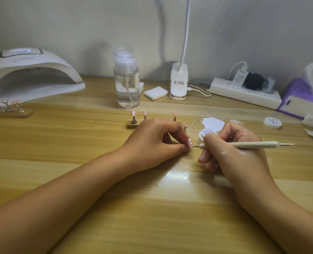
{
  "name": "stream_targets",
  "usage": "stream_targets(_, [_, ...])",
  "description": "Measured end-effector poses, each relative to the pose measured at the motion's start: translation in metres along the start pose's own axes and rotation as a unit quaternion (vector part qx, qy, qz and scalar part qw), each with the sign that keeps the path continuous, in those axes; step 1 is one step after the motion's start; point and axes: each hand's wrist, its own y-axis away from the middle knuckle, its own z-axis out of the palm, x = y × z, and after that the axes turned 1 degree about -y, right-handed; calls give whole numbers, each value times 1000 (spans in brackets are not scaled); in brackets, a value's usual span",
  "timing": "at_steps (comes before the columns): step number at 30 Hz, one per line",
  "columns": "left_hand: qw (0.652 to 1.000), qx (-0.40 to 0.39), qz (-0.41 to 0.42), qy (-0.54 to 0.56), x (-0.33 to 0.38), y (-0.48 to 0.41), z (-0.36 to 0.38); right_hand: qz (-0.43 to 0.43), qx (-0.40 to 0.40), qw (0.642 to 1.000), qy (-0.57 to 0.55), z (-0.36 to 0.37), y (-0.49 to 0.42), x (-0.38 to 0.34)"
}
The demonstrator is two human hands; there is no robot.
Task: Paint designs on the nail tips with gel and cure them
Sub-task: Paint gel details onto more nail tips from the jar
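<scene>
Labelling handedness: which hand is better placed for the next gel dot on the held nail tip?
Right, likely: the right hand grips the dotting tool, tip at the nail tip the left hand pinches.

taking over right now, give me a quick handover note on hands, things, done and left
Left hand pinches a pink nail tip that bears white dots. Right hand holds the dotting tool, its point at that tip. Open gel pot sits by the right hand; more tips stand on the holder behind the left hand. Curing lamp far left, nothing visibly inside. Left: finish the dots, then cure.
</scene>
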Motion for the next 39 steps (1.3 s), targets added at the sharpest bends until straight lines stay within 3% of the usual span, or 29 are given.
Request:
stream_targets(24, [1000, -2, 0, -5, 0, 1, 0, 4, 2, 1000, -1, 2, 1, -1])
stream_targets(35, [1000, 11, 12, -4, -3, 2, 2, -37, 97, 990, -100, -2, 1, -7])
stream_targets(39, [997, 67, 28, -6, -1, 3, 2, -50, 108, 987, -111, -3, 1, -7])
